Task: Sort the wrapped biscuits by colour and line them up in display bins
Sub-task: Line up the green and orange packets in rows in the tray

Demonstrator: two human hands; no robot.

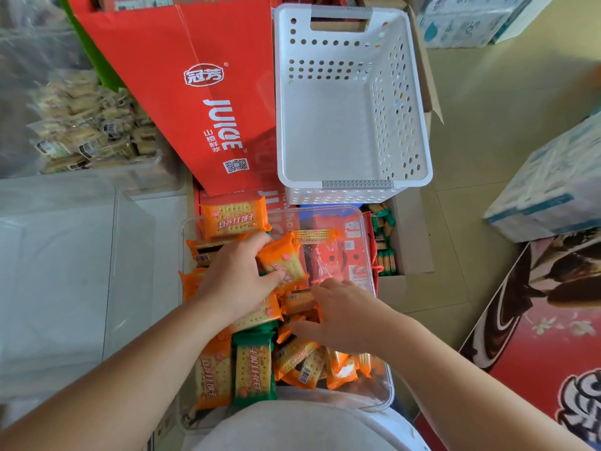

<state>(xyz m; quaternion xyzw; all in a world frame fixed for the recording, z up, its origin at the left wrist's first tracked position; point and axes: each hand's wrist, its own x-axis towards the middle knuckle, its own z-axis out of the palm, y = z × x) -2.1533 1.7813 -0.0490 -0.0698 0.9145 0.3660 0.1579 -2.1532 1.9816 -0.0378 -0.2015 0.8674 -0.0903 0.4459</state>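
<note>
Two arms reach into the clear bin (328, 208) of mixed packs. Left hand (237, 278) pinches an orange pack (287, 255), long side pointing mostly away. Right hand (344, 310) lies spread on the pile, thumb just beside a green pack (253, 366). White basket (325, 131) sits straight ahead.

Orange packs (234, 219) and a green pack (253, 366) lie jumbled in a clear bin (383, 395), lower centre; a white basket (351, 125) sits above.
</note>
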